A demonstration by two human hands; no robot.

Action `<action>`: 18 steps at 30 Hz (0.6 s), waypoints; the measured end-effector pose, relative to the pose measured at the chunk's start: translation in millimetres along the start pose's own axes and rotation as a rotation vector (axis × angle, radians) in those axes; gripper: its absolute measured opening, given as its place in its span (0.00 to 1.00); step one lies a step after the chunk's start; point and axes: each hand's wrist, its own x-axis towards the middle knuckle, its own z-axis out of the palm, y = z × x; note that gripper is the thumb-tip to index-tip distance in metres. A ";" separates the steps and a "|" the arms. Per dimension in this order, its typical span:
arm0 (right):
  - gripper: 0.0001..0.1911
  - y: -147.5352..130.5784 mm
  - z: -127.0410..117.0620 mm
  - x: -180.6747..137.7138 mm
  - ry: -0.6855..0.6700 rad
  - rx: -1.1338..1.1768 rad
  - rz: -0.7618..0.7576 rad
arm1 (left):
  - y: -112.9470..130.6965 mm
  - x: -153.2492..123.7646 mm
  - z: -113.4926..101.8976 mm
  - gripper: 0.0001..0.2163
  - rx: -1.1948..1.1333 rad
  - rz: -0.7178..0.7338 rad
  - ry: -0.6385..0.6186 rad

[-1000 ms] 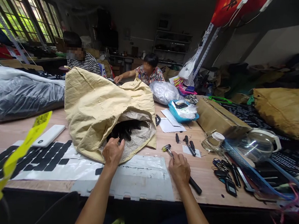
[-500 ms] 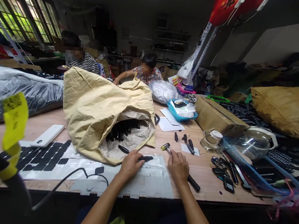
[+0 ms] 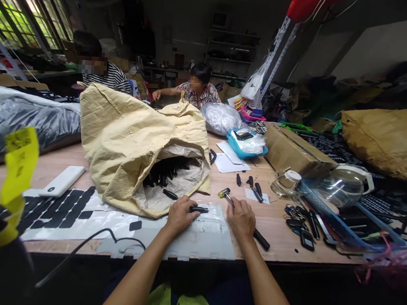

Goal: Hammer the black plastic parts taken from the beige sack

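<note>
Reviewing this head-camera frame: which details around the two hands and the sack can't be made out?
- Left hand: its fingertips cover the near end of the black part, so the grip is unclear.
- Right hand: it covers the middle of the hammer; finger closure is hidden.
- Sack: its dark mouth hides how many black pieces lie inside.
- Key fobs: too small to read.

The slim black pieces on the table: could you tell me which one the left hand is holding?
The black piece on the clear plastic sheet, under the left hand's fingertips; another lies untouched at the sack's mouth.
</note>
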 end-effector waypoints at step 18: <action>0.18 -59.3 -51.8 -30.2 -0.180 0.748 -0.081 | 3.0 2.7 -2.5 0.05 -0.015 -0.042 -0.022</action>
